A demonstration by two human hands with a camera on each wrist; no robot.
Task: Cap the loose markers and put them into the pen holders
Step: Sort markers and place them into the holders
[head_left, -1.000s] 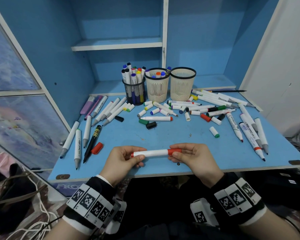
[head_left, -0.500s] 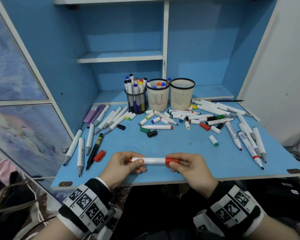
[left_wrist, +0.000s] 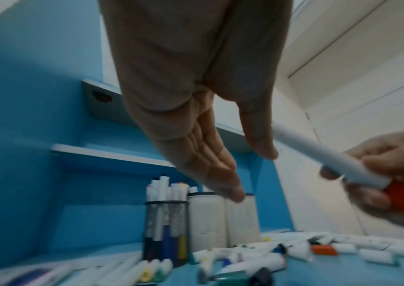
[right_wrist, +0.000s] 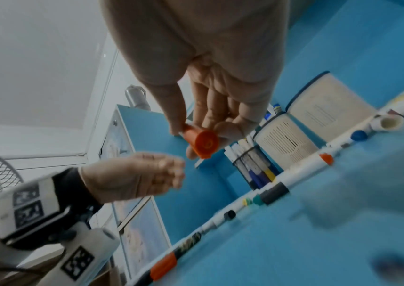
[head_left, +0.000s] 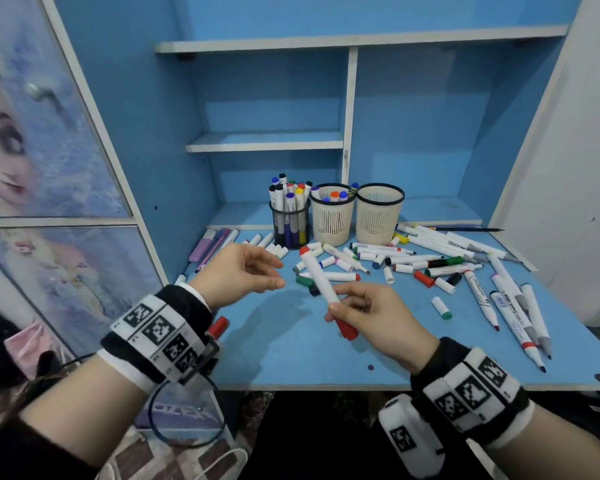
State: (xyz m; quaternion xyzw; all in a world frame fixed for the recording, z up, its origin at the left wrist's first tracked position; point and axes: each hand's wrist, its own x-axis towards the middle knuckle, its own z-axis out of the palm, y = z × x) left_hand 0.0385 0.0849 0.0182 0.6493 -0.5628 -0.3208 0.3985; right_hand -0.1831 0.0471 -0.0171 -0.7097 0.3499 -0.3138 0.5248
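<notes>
Three pen holders (head_left: 331, 216) stand in a row at frame centre, at the back of the counter (head_left: 291, 348). Loose markers (head_left: 444, 251) and caps lie scattered before and beside them.

My left thumb (left_wrist: 261, 135) hides the marker (left_wrist: 328, 160) tip; table (right_wrist: 294, 241) clutter blurs in both wrist views, print on markers too small.

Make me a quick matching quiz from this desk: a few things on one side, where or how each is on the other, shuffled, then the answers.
1. red marker
2. left hand
3. black mesh holder
4. rightmost cream holder

A. open, holding nothing
B. packed with capped markers
C. held in the right hand
D. no markers showing above the rim

Pairs: 1-C, 2-A, 3-B, 4-D
</notes>
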